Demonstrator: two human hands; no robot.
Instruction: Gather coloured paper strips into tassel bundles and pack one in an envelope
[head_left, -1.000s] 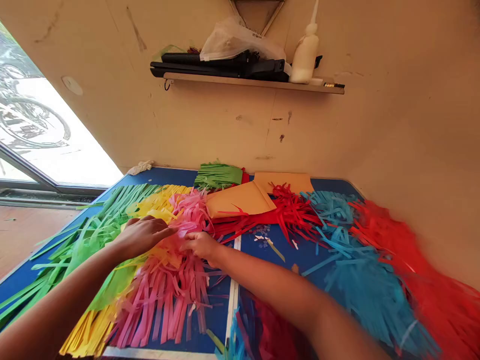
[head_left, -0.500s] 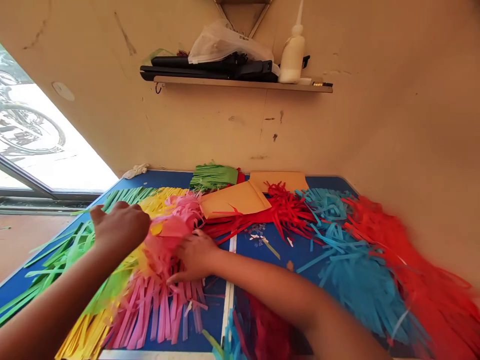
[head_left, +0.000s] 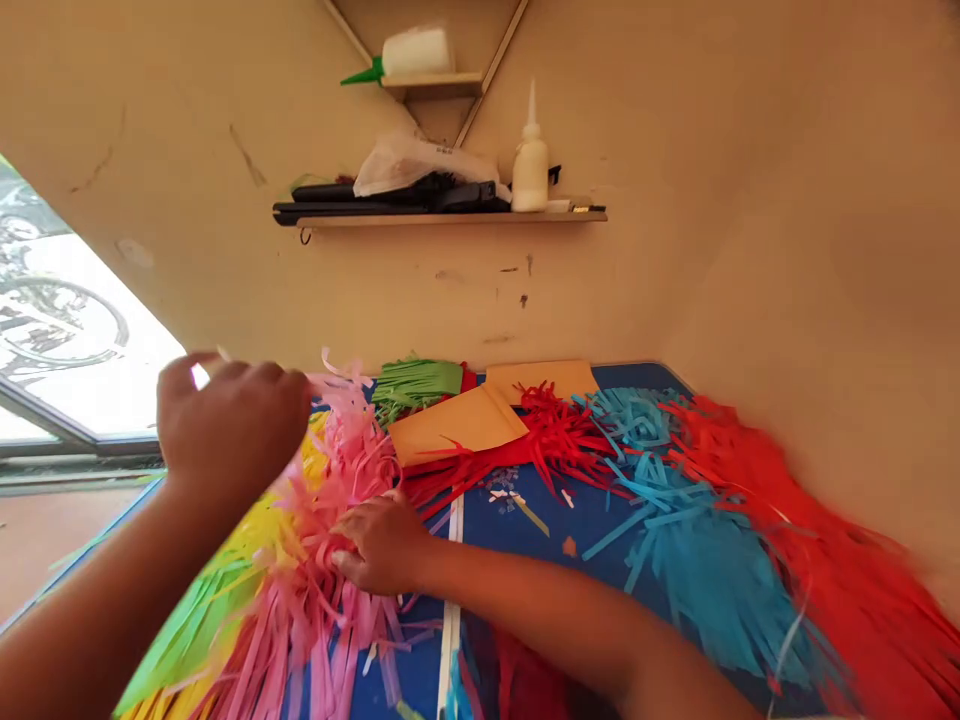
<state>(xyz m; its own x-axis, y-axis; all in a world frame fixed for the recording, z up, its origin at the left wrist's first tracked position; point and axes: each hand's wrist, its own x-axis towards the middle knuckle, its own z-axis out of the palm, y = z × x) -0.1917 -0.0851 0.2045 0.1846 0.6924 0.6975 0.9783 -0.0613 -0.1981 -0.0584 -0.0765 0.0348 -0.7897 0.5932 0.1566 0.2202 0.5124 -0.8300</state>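
A mass of pink paper fringe [head_left: 349,450] lies bunched on the left half of the blue table, its upper strips lifted. My left hand [head_left: 232,420] is raised over the fringe's left side, closed, knuckles up; pink strips come out beside its fingers, though the grip itself is hidden. Lower and to the right, my right hand [head_left: 382,545] curls its fingers round the pink strips. Yellow fringe [head_left: 262,530] and light green fringe [head_left: 195,620] spread under and left of the pink one, partly behind my left forearm.
An orange folded paper [head_left: 457,425] lies over red fringe [head_left: 570,440] at the back. Green fringe [head_left: 420,385] sits behind it. Blue fringe [head_left: 697,560] and another red fringe [head_left: 825,540] cover the right side. Above, a wall shelf [head_left: 450,222] holds a glue bottle [head_left: 531,175].
My left hand has risen, and the pink fringe beside it is lifted and fluffed up. My right hand's fingers have curled into the pink strips. The camera has tilted upward.
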